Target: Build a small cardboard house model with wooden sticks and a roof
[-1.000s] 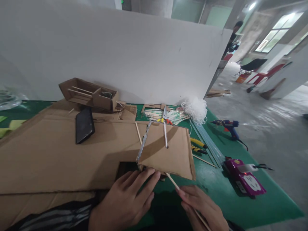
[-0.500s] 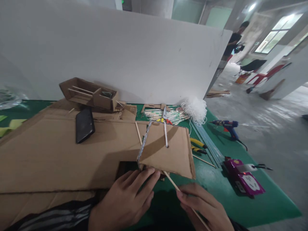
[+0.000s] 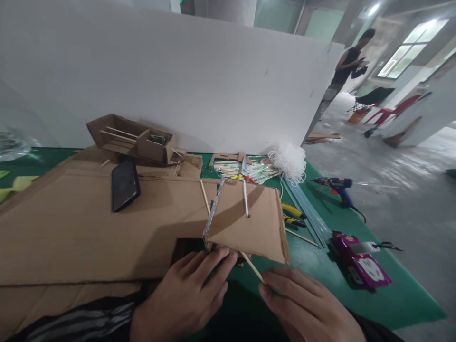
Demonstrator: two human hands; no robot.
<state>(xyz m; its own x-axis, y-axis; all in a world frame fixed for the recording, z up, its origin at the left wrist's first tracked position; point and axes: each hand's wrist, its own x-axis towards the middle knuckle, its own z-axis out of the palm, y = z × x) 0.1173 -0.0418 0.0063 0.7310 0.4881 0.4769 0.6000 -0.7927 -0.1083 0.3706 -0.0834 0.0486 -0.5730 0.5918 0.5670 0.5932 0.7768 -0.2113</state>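
A folded cardboard piece (image 3: 251,223) stands tilted on the green table (image 3: 320,270), with a small hole and a white rod through it. My left hand (image 3: 185,297) lies against its lower left corner, fingers stretched out and pressing on it. My right hand (image 3: 306,306) is closed in a pinch on a thin wooden stick (image 3: 252,267), whose far end runs under the cardboard piece's lower edge. A large flat cardboard sheet (image 3: 89,228) lies to the left under the piece.
A black phone (image 3: 124,185) lies on the sheet. A cardboard model (image 3: 131,140) stands by the white board (image 3: 171,80). Scissors (image 3: 244,168), white string (image 3: 289,162), yellow pliers (image 3: 292,214), a blue glue gun (image 3: 338,187) and a purple power strip (image 3: 361,266) lie right. A person (image 3: 347,61) stands behind.
My right hand has moved up along the stick toward the cardboard piece, so less stick shows. My left hand has stayed put. The person behind has stepped further into view.
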